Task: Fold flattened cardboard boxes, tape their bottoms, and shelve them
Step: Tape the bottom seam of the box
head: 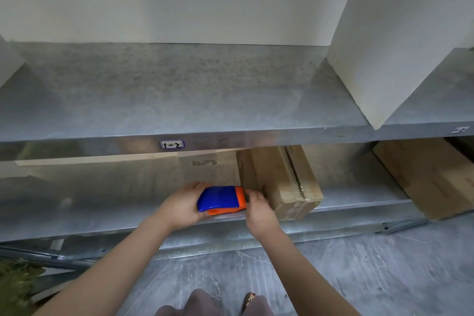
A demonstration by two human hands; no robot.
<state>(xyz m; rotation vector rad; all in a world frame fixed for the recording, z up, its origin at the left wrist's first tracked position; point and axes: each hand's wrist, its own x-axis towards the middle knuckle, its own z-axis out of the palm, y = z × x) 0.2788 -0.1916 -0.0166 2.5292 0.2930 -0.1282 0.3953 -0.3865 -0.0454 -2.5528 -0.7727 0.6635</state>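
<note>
A blue and orange tape dispenser (220, 200) sits at the front of the lower metal shelf (102, 213). My left hand (182, 206) grips its left side. My right hand (257, 209) pinches at its orange right end, where the tape comes out. Just right of the dispenser stands a folded brown cardboard box (279, 182) with a taped seam, tilted on the lower shelf. My right hand touches the box's near left corner.
The upper metal shelf (179, 100), labelled 1-2, holds a white box (392, 33) at the right. Another brown carton (431, 177) lies on the lower shelf at far right. Below are a grey floor (359, 264) and my foot (250, 300).
</note>
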